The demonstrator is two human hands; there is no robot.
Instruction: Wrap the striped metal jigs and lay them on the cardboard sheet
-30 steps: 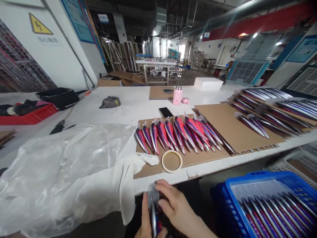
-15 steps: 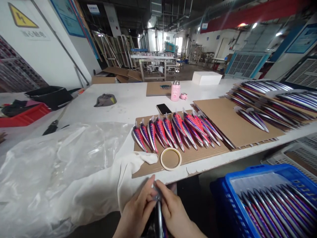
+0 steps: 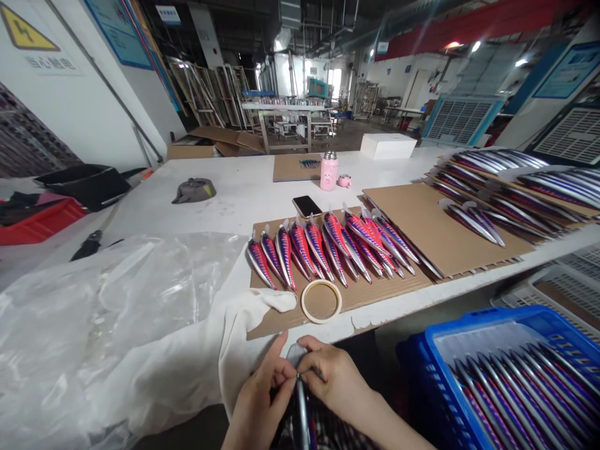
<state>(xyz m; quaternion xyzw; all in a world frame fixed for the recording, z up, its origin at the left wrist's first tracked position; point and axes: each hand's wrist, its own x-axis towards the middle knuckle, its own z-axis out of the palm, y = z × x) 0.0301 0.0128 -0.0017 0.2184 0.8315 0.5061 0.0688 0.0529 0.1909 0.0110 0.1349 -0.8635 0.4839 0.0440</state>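
Close to my body, below the table's front edge, a fishing lure [image 3: 302,412] with a silver belly and a clear lip points away from me. My left hand [image 3: 263,394] grips it from the left, thumb and fingers at the front end by the lip. From the right, the bent fingers of my right hand [image 3: 335,375] pinch at the same end. Whether a small part sits between those fingertips is hidden. Ahead, several red and purple striped lures [image 3: 323,247] lie on a cardboard sheet [image 3: 375,294], with a roll of tape [image 3: 321,301] at its front.
At the right, a blue basket [image 3: 424,369] holds a row of lures. Stacked cardboard with lures [image 3: 497,187] covers the table's right end. Plastic sheeting [image 3: 140,281] and white cloth [image 3: 234,319] lie left. A phone [image 3: 307,206] and pink bottle [image 3: 329,172] stand farther back.
My right hand has shifted from lying along the lure to a bent-finger pinch at its front end. My left hand stays by the lip. The view has moved slightly.
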